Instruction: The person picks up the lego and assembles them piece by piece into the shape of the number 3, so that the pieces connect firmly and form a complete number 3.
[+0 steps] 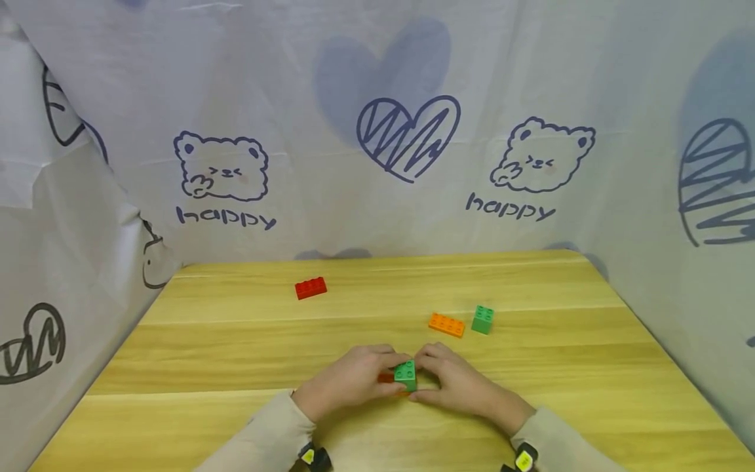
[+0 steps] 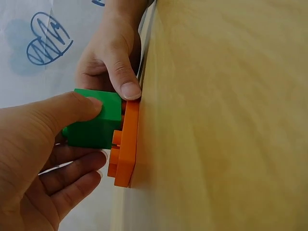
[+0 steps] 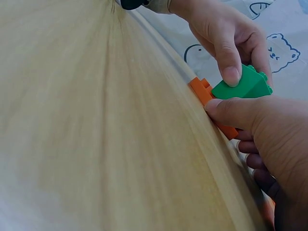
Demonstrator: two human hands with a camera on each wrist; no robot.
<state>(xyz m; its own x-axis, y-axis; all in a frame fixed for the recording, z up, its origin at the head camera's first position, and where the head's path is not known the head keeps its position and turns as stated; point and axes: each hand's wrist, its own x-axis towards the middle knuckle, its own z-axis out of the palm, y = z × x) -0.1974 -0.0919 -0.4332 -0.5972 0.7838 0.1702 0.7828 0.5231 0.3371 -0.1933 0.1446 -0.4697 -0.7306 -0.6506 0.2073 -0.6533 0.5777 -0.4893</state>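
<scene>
My left hand (image 1: 354, 377) pinches a green building brick (image 1: 405, 372) between thumb and fingers. Beneath that brick lies a flat orange building brick (image 2: 127, 154) with studs on top, low at the tabletop. In the left wrist view the green brick stands over the orange one's middle studs, its lower face right at them and slightly tilted. My right hand (image 1: 457, 380) grips the orange brick by its sides; its thumb shows against the near side in the right wrist view (image 3: 226, 110). Fingers of both hands cover parts of the two bricks.
Farther back on the wooden table (image 1: 236, 354) lie another orange brick (image 1: 446, 325), a second green brick (image 1: 482, 320) beside it, and a red brick (image 1: 310, 288) toward the back left. A printed white cloth (image 1: 318, 216) hangs behind the table and along its sides.
</scene>
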